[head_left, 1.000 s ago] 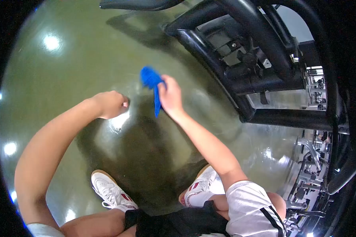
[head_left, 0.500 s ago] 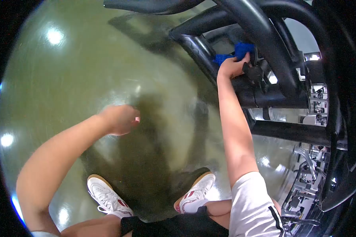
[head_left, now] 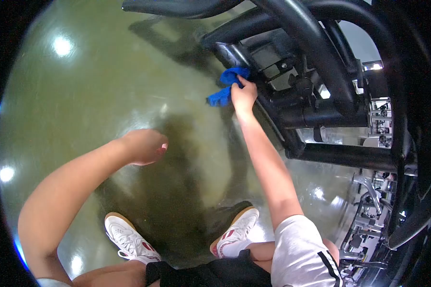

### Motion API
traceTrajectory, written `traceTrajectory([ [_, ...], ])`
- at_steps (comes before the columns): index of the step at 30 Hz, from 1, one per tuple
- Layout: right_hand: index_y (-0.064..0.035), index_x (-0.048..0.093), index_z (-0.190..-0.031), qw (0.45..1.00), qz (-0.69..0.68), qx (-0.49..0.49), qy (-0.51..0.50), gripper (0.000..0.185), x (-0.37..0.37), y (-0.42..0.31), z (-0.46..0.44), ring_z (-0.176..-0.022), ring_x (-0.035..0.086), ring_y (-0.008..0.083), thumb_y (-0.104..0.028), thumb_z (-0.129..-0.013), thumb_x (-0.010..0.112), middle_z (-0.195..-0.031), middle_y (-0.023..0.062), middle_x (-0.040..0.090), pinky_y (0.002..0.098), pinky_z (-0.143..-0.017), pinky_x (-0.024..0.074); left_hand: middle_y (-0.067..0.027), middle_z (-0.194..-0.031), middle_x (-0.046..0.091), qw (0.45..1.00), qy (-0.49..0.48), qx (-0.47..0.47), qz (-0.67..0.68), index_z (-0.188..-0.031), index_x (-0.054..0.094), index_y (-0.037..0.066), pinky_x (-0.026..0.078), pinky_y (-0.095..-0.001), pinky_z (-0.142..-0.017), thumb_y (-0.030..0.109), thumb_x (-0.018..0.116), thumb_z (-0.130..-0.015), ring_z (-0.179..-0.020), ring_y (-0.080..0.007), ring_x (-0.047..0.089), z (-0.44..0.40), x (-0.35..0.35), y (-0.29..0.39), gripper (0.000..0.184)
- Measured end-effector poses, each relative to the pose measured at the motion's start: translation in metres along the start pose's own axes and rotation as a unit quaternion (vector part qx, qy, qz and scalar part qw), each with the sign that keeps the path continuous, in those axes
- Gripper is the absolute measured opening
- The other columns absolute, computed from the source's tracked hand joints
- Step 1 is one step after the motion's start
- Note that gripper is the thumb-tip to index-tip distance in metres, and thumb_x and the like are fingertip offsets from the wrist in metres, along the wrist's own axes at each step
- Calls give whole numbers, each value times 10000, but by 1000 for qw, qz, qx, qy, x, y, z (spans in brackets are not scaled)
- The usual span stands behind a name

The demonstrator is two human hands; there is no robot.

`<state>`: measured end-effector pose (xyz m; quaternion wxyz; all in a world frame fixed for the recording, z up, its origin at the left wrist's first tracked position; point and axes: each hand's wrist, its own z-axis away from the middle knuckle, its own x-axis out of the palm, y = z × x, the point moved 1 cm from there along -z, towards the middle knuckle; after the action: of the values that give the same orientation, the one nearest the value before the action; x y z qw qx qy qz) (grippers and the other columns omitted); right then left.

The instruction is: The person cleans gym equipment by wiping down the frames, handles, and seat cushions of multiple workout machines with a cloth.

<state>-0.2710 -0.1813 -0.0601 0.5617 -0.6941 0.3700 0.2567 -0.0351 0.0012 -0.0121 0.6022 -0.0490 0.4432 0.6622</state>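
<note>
At a black tubular frame: blue cloth held

My right grip is closed on its soft, bunched folds; my left grip curls fist-like above glossy olive floor. Metallic machines stand off right.

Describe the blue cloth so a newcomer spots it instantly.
Find the large black machine frame at upper right. At its left edge, the right hand grips a crumpled cloth. Its vivid blue sets it apart from the black frame and greenish floor.
</note>
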Motion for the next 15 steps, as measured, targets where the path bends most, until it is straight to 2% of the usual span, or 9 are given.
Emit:
traceTrajectory([
  [1, -44, 652, -1049, 999, -7, 7, 42, 351, 5, -2, 6, -1004, 513, 364, -142, -716, 598, -956, 203, 546, 412, -921, 390, -117, -981, 641, 1000, 1, 1, -1, -1034, 620, 104, 491, -422, -795, 193, 502, -844, -928, -317, 604, 0, -1, 1, 241],
  [3, -33, 637, -1067, 993, -65, -40, 87, 345, -3, -10, 7, -1000, 502, 349, -117, -735, 596, -988, 193, 520, 400, -916, 387, -118, -975, 641, 1000, 14, 1, 2, -1025, 614, 99, 493, -426, -778, 192, 500, -849, -922, -322, 604, 0, -1, 3, 230],
  [5, -33, 589, -1137, 974, -80, -92, 190, 381, -12, -18, -2, -1028, 473, 336, -66, -758, 572, -1046, 191, 478, 395, -926, 372, -124, -972, 640, 1000, 19, 6, 4, -1025, 612, 97, 493, -429, -773, 193, 500, -850, -916, -328, 604, 0, -2, 4, 229],
  [6, -45, 610, -1123, 956, -131, -92, 244, 379, -17, -23, -11, -1048, 466, 335, -53, -749, 550, -1118, 183, 477, 407, -945, 353, -131, -969, 640, 1000, 27, 12, 6, -1025, 609, 94, 493, -432, -767, 194, 500, -851, -910, -333, 605, 0, -2, 4, 229],
  [9, -61, 620, -1105, 941, -65, -107, 313, 366, -32, -24, -39, -1135, 413, 330, -31, -746, 562, -1195, 173, 444, 416, -972, 331, -122, -895, 649, 997, 62, 49, 19, -1018, 602, 105, 497, -422, -722, 191, 510, -858, -829, -336, 618, -10, 2, -2, 204],
  [10, -61, 620, -1105, 942, -65, -107, 311, 366, -33, -15, -43, -1135, 413, 330, -31, -746, 562, -1195, 173, 444, 416, -972, 331, -122, -895, 649, 997, 62, 48, 20, -1018, 602, 105, 497, -422, -722, 191, 510, -858, -829, -336, 618, -12, 2, -3, 204],
  [12, -66, 629, -1085, 964, 124, -138, 193, 362, -29, -5, -45, -1135, 401, 326, -20, -730, 579, -1240, 158, 427, 418, -980, 319, -123, -904, 645, 994, 73, 50, 57, -1005, 599, 95, 492, -420, -726, 189, 534, -846, -841, -329, 615, -15, 0, -1, 196],
  [13, -66, 629, -1085, 964, 124, -138, 193, 362, -28, -2, -42, -1135, 401, 326, -20, -730, 579, -1240, 158, 427, 418, -980, 319, -123, -904, 645, 994, 73, 50, 57, -1005, 599, 95, 492, -420, -726, 189, 534, -846, -841, -329, 615, -16, -2, 1, 196],
  [15, -35, 613, -1082, 965, 165, -163, 123, 367, -25, 1, -30, -1083, 411, 348, 6, -717, 602, -1259, 122, 418, 430, -982, 326, -119, -922, 644, 995, 70, 48, 45, -1005, 599, 90, 489, -414, -734, 194, 548, -841, -860, -315, 617, -18, -4, 3, 201],
])
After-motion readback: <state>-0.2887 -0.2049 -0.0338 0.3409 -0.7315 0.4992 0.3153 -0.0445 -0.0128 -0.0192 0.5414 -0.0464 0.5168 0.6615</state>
